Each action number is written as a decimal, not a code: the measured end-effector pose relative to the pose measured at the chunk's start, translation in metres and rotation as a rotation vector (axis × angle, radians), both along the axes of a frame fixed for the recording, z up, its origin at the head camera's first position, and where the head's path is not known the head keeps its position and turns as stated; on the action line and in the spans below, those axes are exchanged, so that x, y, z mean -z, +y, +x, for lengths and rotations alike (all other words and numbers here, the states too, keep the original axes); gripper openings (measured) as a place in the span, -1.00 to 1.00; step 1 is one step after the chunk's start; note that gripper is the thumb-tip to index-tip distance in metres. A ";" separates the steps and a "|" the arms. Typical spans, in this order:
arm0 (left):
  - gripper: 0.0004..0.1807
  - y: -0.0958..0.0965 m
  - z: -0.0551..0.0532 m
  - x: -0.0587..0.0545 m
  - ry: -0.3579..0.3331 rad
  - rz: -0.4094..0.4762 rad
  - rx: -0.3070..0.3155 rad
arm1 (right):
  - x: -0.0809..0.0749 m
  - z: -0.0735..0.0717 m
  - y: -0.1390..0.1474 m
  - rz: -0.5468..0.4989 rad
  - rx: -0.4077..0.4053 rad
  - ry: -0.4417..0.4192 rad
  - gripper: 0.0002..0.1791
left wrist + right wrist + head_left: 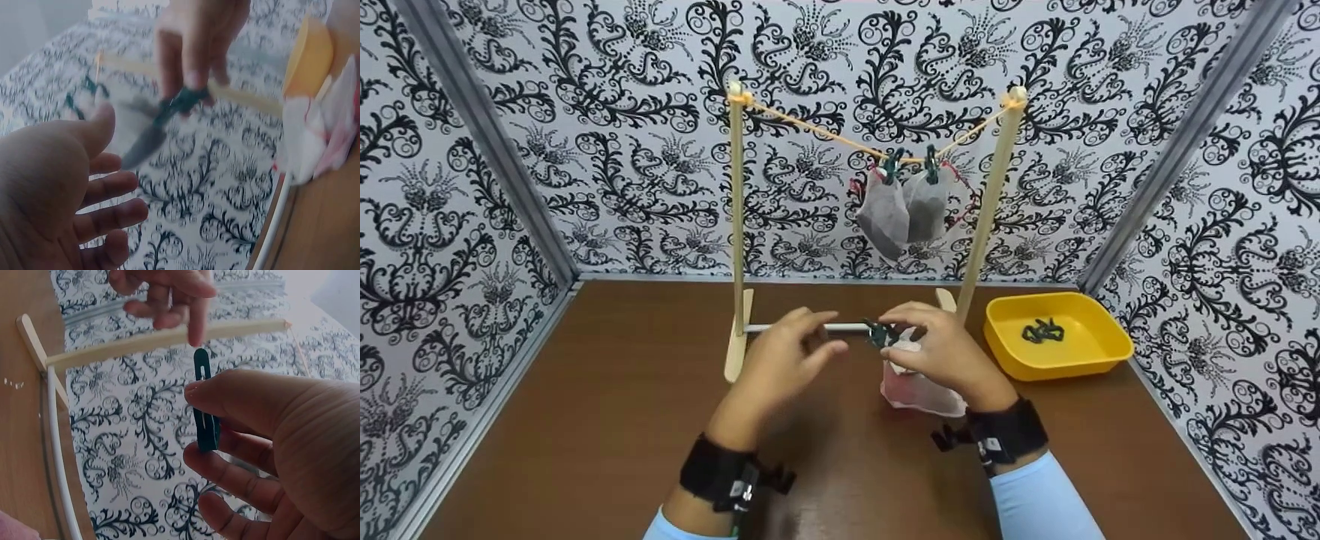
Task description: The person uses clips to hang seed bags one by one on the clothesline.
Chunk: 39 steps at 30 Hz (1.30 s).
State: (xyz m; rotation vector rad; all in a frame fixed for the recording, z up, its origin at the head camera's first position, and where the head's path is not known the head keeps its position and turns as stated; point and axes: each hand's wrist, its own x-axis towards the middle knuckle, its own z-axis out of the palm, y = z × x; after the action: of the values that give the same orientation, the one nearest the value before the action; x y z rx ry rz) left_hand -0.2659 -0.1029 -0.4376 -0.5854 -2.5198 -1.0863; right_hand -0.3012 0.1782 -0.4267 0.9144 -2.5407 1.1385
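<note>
My right hand (937,345) pinches a dark green clothespin (206,424) between thumb and fingers, above the table. Nothing is in my left hand (791,349), which hovers to the left with its fingers apart and loosely bent. In the right wrist view, a left fingertip (195,340) appears close to the clothespin's upper end. Partly behind my right hand, a pink and white drawstring pouch (919,394) lies on the table. Two sheer white pouches (885,214) with dark contents hang from the orange string (817,131), each held by a green clothespin.
Wooden posts (737,217) on flat feet carry the string, and a white rod (847,327) joins them low down. At the right stands a yellow bin (1091,364) with several dark clothespins (1042,331) inside. Patterned walls (645,187) enclose the brown table (622,420).
</note>
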 end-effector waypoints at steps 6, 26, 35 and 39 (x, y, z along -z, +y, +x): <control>-0.31 0.007 0.007 -0.007 0.024 -0.052 0.045 | -0.006 0.006 -0.006 0.021 -0.070 0.068 -0.58; -0.43 0.010 0.017 -0.008 0.095 -0.127 0.041 | -0.007 0.012 -0.010 0.063 -0.126 0.107 -0.53; -0.55 0.013 0.020 -0.009 0.115 -0.162 0.042 | -0.005 0.013 -0.010 0.054 -0.168 0.144 -0.58; -0.61 0.013 0.020 -0.005 0.139 -0.175 0.043 | -0.003 0.014 -0.007 0.059 -0.149 0.131 -0.59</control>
State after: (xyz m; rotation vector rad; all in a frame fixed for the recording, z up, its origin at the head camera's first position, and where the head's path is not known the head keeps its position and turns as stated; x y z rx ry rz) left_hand -0.2454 -0.0901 -0.4323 -0.7392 -2.5057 -0.8145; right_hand -0.2868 0.1707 -0.4241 1.1702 -2.4468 1.0098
